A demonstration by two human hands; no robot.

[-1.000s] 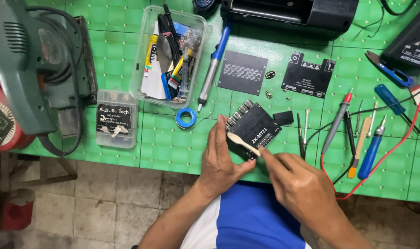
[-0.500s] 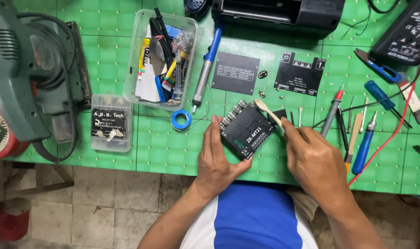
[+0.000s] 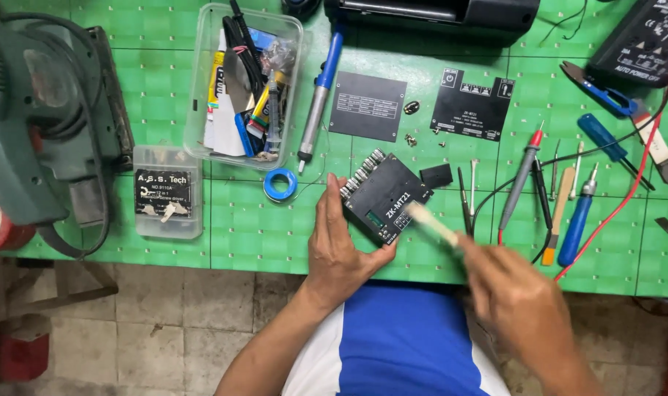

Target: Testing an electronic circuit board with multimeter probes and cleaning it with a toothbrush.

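While the left hand (image 3: 341, 253) steadies a small black circuit module (image 3: 387, 196) on the green cutting mat (image 3: 260, 227), its fingers lie flat along the module's left edge and the thumb hooks under the near corner, pinning rather than gripping it. The module sits tilted, near the mat's front edge, a row of small terminals along its upper left side. The right hand (image 3: 521, 308) is motion-blurred; its fingers are closed around the handle of a pale brush (image 3: 429, 222), whose tip rests over the module's lower right part. Just beyond the module lie two flat black cover plates (image 3: 368, 106), loose screws (image 3: 411, 139) and a roll of blue tape (image 3: 279, 184). To the right lie multimeter probes (image 3: 521, 176) and screwdrivers (image 3: 577, 220).

Judging from this, brushing goes best with light strokes directed away from the terminals, the left hand holding firmly so the board does not skid toward the screws.
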